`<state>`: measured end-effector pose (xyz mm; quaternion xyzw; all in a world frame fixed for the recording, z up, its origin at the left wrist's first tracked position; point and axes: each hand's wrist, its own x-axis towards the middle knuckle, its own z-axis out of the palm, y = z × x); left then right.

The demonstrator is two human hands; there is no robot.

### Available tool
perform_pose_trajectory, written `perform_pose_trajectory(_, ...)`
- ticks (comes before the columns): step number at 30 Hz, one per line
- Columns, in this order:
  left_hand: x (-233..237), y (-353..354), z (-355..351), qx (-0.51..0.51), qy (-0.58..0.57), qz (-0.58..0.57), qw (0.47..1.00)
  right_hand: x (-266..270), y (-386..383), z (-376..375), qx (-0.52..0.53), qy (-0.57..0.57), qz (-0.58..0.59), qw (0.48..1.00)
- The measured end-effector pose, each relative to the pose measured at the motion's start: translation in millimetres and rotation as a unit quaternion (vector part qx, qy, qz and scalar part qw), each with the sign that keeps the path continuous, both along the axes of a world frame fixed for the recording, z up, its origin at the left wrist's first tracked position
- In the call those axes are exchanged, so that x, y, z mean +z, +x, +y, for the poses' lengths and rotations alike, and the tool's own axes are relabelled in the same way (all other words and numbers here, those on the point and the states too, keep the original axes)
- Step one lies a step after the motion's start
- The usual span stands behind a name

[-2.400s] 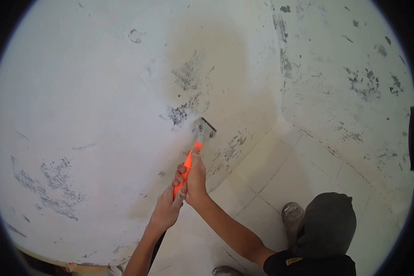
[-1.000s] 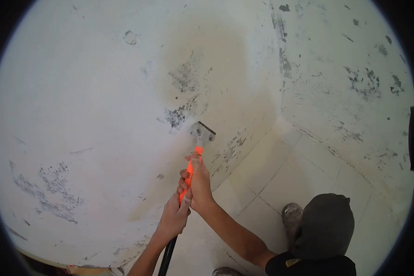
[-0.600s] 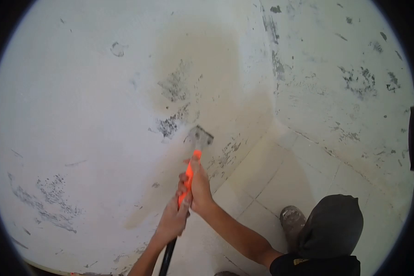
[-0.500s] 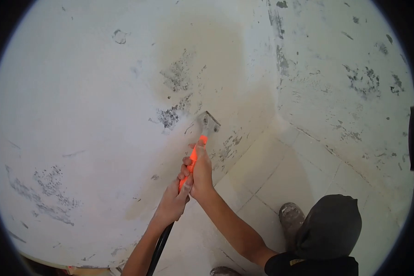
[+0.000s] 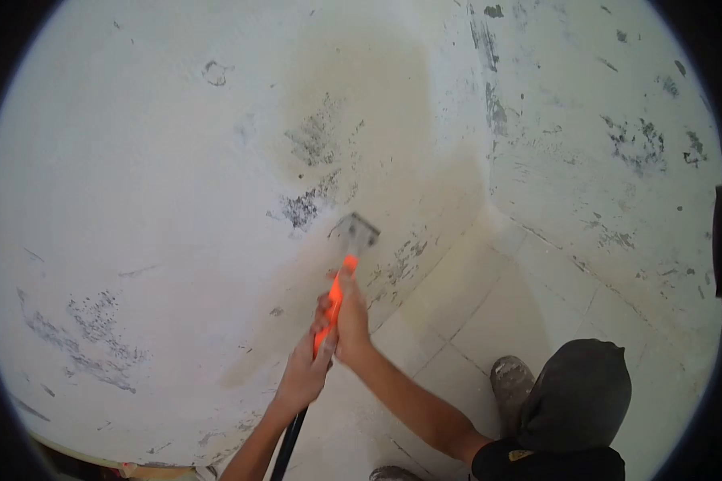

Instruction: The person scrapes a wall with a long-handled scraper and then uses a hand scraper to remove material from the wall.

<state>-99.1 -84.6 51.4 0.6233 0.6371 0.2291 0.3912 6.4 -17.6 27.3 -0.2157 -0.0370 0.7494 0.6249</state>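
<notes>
Both of my hands are wrapped round a long-handled scraper (image 5: 334, 301) with an orange grip, a flat metal head and a black lower shaft. My right hand (image 5: 351, 319) is closed high on the grip, close below the head. Just beneath it, my left hand (image 5: 303, 375) grips the lower end of the orange part, its fingers curled round. The scraper's head lies at the white wall (image 5: 176, 200), right beside dark scraped patches where the coating is worn through. A beige area spreads across the wall around and above the head.
A second wall (image 5: 569, 192) with dark chipped marks meets the first at a corner on the right. Pale floor tiles (image 5: 449, 377) run along the wall's foot. A dusty shoe (image 5: 512, 381) and dark grey cloth (image 5: 578, 401) show at lower right.
The scraper's head has slid a short way down the wall and slightly left, with both hands moving down along with it. The grip on the handle stays the same.
</notes>
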Motion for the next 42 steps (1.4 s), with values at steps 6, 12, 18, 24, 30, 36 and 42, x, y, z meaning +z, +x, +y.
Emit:
perform_pose_trajectory(6, -17.9, -50.8, -59.5, 0.102, -0.043, -0.043, 0.993, -21.1, -53.8, -46.2, 0.1, 0.014, 0.028, 0.995)
perform_pose_trajectory(12, -10.9, -24.1, -11.8, 0.041, 0.014, 0.059, 0.997, -12.3, -30.7, -14.0, 0.022, 0.004, 0.014, 1.0)
perform_pose_trajectory(18, -38.8, -21.9, -24.2, 0.04, 0.062, 0.075, 0.994, -29.1, -27.5, -20.2, 0.037, 0.019, 0.011, 0.999)
perform_pose_trajectory(24, -57.0, -40.4, -55.0, 0.08, 0.022, 0.04, 0.996, -36.9, -46.7, -46.4, 0.108, 0.009, -0.02, 0.994)
perform_pose_trajectory(30, -50.9, -19.0, 2.5, 0.024, 0.027, 0.072, 0.997, -38.0, -21.2, -0.8, -0.009, -0.014, -0.024, 1.0)
perform_pose_trajectory(36, -91.0, -33.9, -44.6, 0.063, 0.038, -0.006, 0.997, -57.2, -36.9, -31.0, 0.054, -0.012, -0.092, 0.994)
perform_pose_trajectory(42, -71.6, -28.6, -22.6, 0.065, 0.029, -0.019, 0.997, -55.8, -39.5, -16.8, 0.033, -0.005, -0.078, 0.996)
